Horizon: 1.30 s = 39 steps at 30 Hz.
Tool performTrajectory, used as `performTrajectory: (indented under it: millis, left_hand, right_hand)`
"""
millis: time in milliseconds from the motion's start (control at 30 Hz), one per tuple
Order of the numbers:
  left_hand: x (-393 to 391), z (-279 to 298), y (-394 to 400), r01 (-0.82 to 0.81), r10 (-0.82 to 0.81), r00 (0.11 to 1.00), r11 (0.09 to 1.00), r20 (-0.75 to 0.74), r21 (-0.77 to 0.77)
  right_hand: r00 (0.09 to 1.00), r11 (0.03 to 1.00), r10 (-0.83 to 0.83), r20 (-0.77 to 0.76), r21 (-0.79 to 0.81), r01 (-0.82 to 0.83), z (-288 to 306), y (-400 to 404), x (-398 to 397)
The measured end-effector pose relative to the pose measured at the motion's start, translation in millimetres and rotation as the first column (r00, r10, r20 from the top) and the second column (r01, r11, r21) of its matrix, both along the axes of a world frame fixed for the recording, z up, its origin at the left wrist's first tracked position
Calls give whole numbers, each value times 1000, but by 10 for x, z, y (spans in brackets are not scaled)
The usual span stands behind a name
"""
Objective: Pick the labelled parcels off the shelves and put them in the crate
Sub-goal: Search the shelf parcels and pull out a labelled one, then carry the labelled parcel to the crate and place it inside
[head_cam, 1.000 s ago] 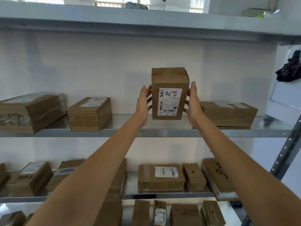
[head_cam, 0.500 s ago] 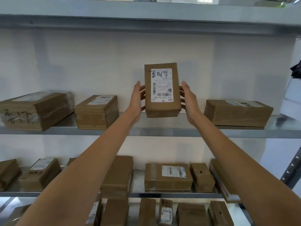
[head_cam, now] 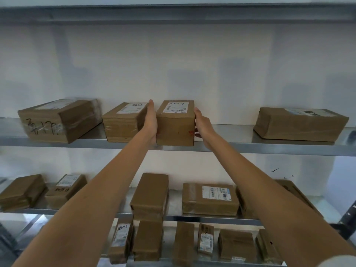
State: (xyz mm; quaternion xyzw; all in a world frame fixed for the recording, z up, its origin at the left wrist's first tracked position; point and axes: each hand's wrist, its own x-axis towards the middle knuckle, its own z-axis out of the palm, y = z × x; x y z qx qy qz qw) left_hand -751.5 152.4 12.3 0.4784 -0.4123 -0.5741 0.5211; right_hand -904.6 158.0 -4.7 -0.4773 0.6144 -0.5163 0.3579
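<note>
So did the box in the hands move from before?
Yes. The held box went down: earlier it was lifted above the metal shelf, label facing out; now it sits on it, label on top.

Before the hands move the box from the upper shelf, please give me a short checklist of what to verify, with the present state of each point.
1. Both hands on the held parcel: left hand flat on its left side, right hand on its right side. Ok.
2. Label on the parcel: white label on top. Ok.
3. Parcel's bottom on the upper shelf: looks seated at the front edge. Ok.
4. Room on the left: neighbouring parcel sits right against the left hand. Not ok.
5. Room on the right: bare shelf. Ok.
6. Crate ready: not in view. Cannot tell.
</note>
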Motion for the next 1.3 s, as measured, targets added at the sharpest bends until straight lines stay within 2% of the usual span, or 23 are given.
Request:
performTrajectory:
  millis: [133,233,333,400,500,567,700,867,1000,1167,1200,1300]
  left_hand:
    - [-2,6,-16,-118,121,992,991,42,-54]
    - [-45,-26,-61,-200,214,975,964,62,-176]
    - [-164,33,5,-135,227,949,921,220,-365]
    - [-258,103,107,-96,311,891,840,330,-534]
    - [-616,273,304,17,346,868,695,356,-718]
    - [-992,335,419,50,290,900,673,326,-738]
    - [-1731,267,578,151,39,967,709,252,-689]
    - [-2591,-25,489,241,-207,970,881,128,-407]
    - [-3131,-128,423,248,-242,969,933,57,-262]
    - [-3533,-296,181,230,-228,973,965,26,-126]
    - [-3564,-289,187,217,-215,976,968,24,-125]
    - [-3640,-322,205,178,-171,983,977,63,-121]
  right_hand:
    - [1000,1000,-7,20,2,7,-24,-45,110]
    - [1000,1000,-18,19,0,18,19,22,150]
    - [999,996,-41,-12,-76,40,66,146,47]
    - [996,988,-85,-38,-134,79,108,238,-131]
    - [975,957,-208,-79,-223,186,159,420,-563]
    - [951,920,-305,-60,-278,277,185,536,-942]
    - [849,803,-528,-23,-340,490,191,768,-1767]
    - [715,715,-679,-167,-369,593,-40,887,-2718]
    - [654,660,-737,-173,-393,640,-116,929,-3332]
    - [633,580,-773,33,-366,727,-165,815,-3898]
    - [655,598,-751,84,-335,728,-157,770,-3976]
    - [794,776,-575,198,-176,605,-127,696,-4089]
